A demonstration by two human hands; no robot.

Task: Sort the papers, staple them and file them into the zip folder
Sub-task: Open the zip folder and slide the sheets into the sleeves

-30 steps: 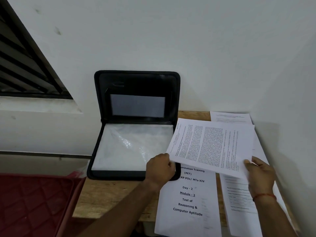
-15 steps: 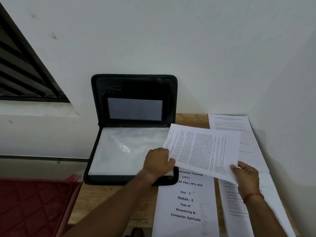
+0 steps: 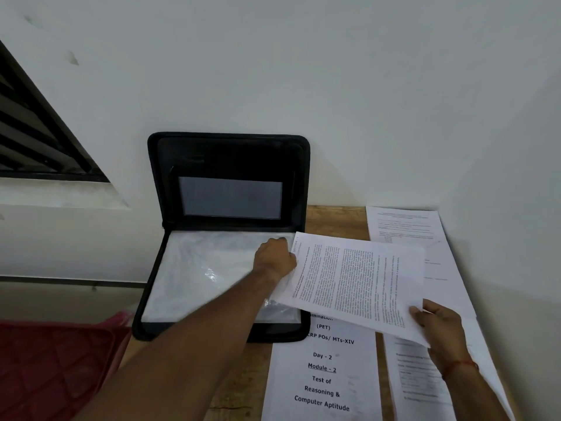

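Observation:
A black zip folder (image 3: pixel 227 153) lies open on the wooden table (image 3: pixel 334 217), its lid leaning against the wall. A clear plastic sleeve (image 3: pixel 197 268) fills its lower half. My left hand (image 3: pixel 273 256) reaches over the sleeve, and its fingers curl round the sleeve's far right edge. My right hand (image 3: pixel 440 326) pinches the near right corner of a printed sheet (image 3: pixel 358 284). The sheet hangs tilted above the table, and its left edge overlaps the folder beside my left hand.
A cover page reading "Test of Reasoning & Computer Aptitude" (image 3: pixel 321 381) lies near the table's front. More printed sheets (image 3: pixel 403 226) line the right side by the wall. A red quilted cushion (image 3: pixel 54 369) is at lower left, and a louvred window (image 3: pixel 36 141) at upper left.
My left hand slid from the sleeve's near right edge to its far right edge. The printed sheet came lower and further left, onto the folder's right side.

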